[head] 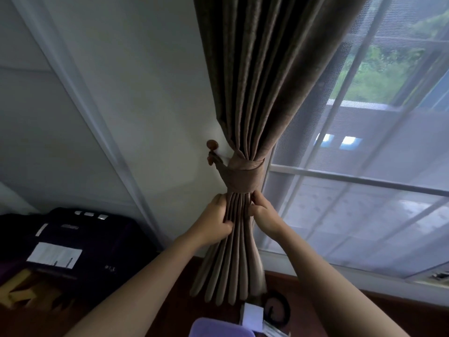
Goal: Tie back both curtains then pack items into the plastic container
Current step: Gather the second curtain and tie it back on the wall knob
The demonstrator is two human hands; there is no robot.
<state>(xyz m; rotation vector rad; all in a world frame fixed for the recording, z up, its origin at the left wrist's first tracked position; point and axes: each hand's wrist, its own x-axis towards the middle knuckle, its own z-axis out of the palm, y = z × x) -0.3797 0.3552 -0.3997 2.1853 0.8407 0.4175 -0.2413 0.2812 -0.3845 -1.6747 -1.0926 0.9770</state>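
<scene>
A brown pleated curtain (257, 76) hangs beside the window, gathered at its waist by a matching fabric tieback (243, 177). The tieback loops onto a round wooden wall knob (211, 144). Just below the tieback, my left hand (217, 218) grips the left side of the bunched pleats. My right hand (263, 214) pinches the pleats on the right side. A purple plastic container (218, 328) shows at the bottom edge, partly cut off.
A sheer white curtain (352, 178) covers the window (379, 76) to the right. A dark suitcase (73, 242) with a white label sits at the lower left. A small white box (252, 316) and a dark coiled object (277, 308) lie near the container on the wooden surface.
</scene>
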